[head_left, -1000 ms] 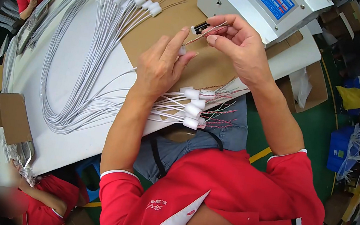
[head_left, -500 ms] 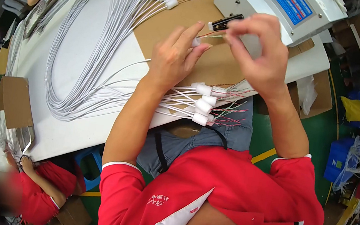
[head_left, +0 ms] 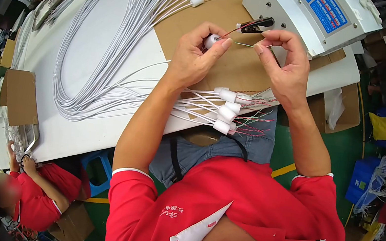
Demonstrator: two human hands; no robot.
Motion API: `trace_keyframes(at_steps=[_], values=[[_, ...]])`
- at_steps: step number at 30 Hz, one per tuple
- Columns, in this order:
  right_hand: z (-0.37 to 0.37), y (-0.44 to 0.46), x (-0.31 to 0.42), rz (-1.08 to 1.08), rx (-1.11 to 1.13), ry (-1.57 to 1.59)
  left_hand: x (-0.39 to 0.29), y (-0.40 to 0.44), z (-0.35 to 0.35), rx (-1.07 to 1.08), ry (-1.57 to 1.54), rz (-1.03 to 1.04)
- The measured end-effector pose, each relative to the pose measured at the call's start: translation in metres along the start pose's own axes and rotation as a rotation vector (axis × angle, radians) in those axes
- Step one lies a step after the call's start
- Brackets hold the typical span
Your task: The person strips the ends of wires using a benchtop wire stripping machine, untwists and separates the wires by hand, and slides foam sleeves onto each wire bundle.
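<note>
ok so your left hand (head_left: 194,57) has a narrow grip on a white plug (head_left: 210,41), up over the brown sheet (head_left: 228,68) on the white table (head_left: 78,136). your right hand (head_left: 288,67) is pinching a thin wire (head_left: 244,44) running out from that side. black tool (head_left: 257,25) sits just beyond, near the white machine (head_left: 293,16) with the blue keypad. pale cables (head_left: 62,76) loop across the left of the table, with more plugs (head_left: 226,111) nearer you. green floor (head_left: 318,149), blue bin (head_left: 363,178) off right, co-worker (head_left: 44,195) lower left.
</note>
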State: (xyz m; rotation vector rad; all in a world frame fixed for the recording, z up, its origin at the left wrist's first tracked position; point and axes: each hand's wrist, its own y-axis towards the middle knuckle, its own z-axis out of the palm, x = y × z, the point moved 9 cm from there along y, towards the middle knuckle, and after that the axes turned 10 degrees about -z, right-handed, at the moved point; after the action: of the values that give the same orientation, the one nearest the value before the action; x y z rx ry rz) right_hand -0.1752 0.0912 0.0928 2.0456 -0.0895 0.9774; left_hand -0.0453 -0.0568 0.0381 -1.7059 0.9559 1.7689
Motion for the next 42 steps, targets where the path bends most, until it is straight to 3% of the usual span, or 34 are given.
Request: trace_keyframes(at_steps=[11,14,20,23,26,27,30,34,36,39,42], values=[[0.039,0.024,0.014,0.078,0.191,0.075,-0.005,-0.004,0.003,-0.024,0.095,0.015],[0.044,0.027,0.019,-0.065,0.181,0.017,-0.004,-0.004,0.003,-0.009,0.129,0.007],[0.044,0.026,0.012,0.078,0.182,0.069,-0.001,-0.004,0.006,0.001,0.145,0.013],[0.021,0.037,-0.001,0.016,-0.077,0.183,-0.004,-0.004,0.006,-0.003,0.202,-0.006],[-0.007,0.044,-0.017,0.091,-0.224,0.342,-0.005,-0.005,0.005,-0.019,0.218,-0.030],[-0.013,0.046,-0.014,0.027,-0.233,0.334,-0.006,-0.005,0.005,-0.025,0.215,-0.033],[-0.006,0.046,0.008,-0.184,0.046,-0.001,-0.008,-0.005,0.003,-0.036,0.184,-0.037],[0.013,0.027,0.013,-0.093,0.387,-0.112,-0.010,-0.005,0.001,-0.058,0.148,0.031],[0.012,0.024,0.016,-0.129,0.408,-0.111,-0.011,-0.007,0.000,-0.047,0.113,0.015],[0.008,0.024,0.018,-0.171,0.424,-0.126,-0.062,-0.020,0.008,-0.103,0.410,0.530],[0.007,0.025,0.017,-0.182,0.461,-0.174,-0.063,-0.023,0.013,-0.105,0.569,0.634]])
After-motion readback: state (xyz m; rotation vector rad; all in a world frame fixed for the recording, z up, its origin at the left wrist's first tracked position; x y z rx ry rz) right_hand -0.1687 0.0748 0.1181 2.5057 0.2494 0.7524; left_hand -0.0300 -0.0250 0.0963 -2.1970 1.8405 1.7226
